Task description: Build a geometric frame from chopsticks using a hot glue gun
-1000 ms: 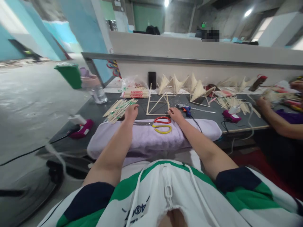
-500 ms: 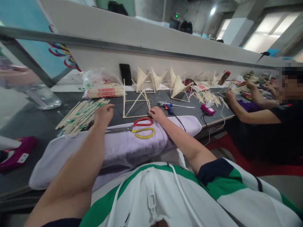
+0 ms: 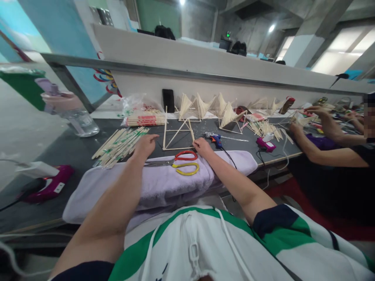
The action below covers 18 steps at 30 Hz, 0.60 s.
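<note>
A frame of thin wooden sticks (image 3: 178,148) stands on the dark table in front of me, with slanting sticks rising from its base. My right hand (image 3: 202,147) is closed at its near right corner, the fingertips pinching the sticks there. My left hand (image 3: 145,146) hovers left of the frame, index finger stretched toward it and apart from it, holding nothing visible. Just left of that hand lies a pile of loose sticks in green-marked wrappers (image 3: 117,146). Scissors with red and yellow handles (image 3: 186,168) rest on a lilac towel (image 3: 175,191) between my forearms.
A blue glue gun (image 3: 216,140) lies right of the frame, its cord crossing the towel. Several finished stick models (image 3: 230,116) line the back beside a phone (image 3: 168,100). A water bottle (image 3: 73,113) and a purple power strip (image 3: 57,185) stand left. A co-worker's arms (image 3: 325,154) reach in from the right.
The view has swung left, so everything sits further right and more of the bottle and power strip shows. My left index finger is stretched out more; my right hand stays at the frame's corner.
</note>
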{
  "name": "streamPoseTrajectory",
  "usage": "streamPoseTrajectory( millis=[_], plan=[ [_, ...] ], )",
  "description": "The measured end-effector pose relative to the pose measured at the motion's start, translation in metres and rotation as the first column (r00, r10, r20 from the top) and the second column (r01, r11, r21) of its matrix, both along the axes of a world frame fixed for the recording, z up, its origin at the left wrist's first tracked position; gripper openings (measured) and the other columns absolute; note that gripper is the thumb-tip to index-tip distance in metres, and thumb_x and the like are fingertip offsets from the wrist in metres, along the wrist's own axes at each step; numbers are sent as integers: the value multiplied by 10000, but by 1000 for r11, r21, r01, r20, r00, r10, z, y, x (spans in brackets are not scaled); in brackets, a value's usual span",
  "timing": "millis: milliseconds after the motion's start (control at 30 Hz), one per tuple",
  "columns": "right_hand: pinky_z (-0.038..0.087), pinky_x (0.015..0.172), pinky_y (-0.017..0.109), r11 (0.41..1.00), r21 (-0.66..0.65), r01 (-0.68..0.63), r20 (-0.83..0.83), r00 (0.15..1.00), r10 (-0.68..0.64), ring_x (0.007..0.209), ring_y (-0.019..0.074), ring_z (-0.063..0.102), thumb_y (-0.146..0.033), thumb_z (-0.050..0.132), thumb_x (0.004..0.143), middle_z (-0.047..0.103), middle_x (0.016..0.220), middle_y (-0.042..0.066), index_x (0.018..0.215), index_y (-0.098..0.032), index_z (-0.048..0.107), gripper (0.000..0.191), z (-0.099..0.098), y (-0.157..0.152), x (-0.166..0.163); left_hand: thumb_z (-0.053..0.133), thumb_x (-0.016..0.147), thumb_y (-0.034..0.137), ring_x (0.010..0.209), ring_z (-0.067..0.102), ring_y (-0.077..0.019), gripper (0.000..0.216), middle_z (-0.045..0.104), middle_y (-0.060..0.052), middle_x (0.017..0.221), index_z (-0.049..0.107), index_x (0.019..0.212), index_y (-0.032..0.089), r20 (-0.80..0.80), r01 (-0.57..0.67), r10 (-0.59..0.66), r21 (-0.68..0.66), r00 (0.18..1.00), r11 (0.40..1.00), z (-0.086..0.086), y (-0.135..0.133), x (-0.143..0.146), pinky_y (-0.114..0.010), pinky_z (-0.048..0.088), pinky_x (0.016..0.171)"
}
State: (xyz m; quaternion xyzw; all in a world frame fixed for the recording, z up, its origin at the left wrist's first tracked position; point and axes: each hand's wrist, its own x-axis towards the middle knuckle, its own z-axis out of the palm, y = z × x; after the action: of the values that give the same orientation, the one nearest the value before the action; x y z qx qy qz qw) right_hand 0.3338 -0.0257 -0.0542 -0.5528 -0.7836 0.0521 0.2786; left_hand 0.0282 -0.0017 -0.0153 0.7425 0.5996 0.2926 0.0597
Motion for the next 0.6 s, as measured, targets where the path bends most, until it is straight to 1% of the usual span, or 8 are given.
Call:
streamPoseTrajectory(
  millis=[33,100,200,333,433,533,600],
  plan=[
    [425,853,281,1000,1,1,-3,1000,-1,938,193,556,-215,504,972,649,872,69,774,-195,668,258,0,-1,0,440,832,107,1133,653,-204,460,739,-64,1170,744,1163,203,-7,27,-27,-3,1000,1000,-1,-1,2,-301,478,1040],
    [428,865,293,1000,4,1,-13,1000,-1,940,201,552,-210,509,966,653,873,75,782,-195,670,245,1,-3,-1,428,806,87,1101,659,-191,469,741,-60,1140,759,1114,209,2,121,-120,-17,993,993,-2,-2,5,-295,490,1027],
    [428,886,291,1000,12,2,-26,1000,-2,945,197,555,-184,514,955,660,880,72,795,-194,673,225,1,-4,-1,406,796,68,1070,664,-189,483,735,-79,1131,757,1110,174,31,187,-186,-30,982,982,-3,-4,6,-313,501,1022],
    [433,882,287,1000,11,12,-17,1000,-12,925,194,566,-182,518,951,661,852,76,761,-182,670,242,-1,-2,-1,428,781,77,1083,662,-212,497,719,-133,1164,722,1182,90,88,204,-200,-31,976,979,-6,-5,6,-327,497,1030],
    [431,890,288,1000,6,23,4,1000,-23,930,192,572,-201,501,964,669,863,84,772,-176,681,264,-1,-2,-1,459,771,98,1089,658,-223,526,706,-143,1193,688,1244,83,102,212,-207,-41,973,976,-10,-1,7,-337,497,1026],
    [429,902,283,999,-4,38,27,999,-38,964,188,582,-213,490,970,693,911,92,817,-173,705,267,-1,-3,0,483,752,131,1046,668,-220,501,711,-130,1176,707,1198,102,148,222,-211,-66,966,973,-15,4,9,-329,508,991],
    [437,887,277,998,-16,54,41,998,-53,976,186,595,-221,495,965,710,950,93,854,-176,725,259,0,-3,0,495,737,166,986,679,-208,461,730,-106,1120,726,1133,121,242,225,-198,-90,950,970,-18,7,8,-314,518,951]
  ],
)
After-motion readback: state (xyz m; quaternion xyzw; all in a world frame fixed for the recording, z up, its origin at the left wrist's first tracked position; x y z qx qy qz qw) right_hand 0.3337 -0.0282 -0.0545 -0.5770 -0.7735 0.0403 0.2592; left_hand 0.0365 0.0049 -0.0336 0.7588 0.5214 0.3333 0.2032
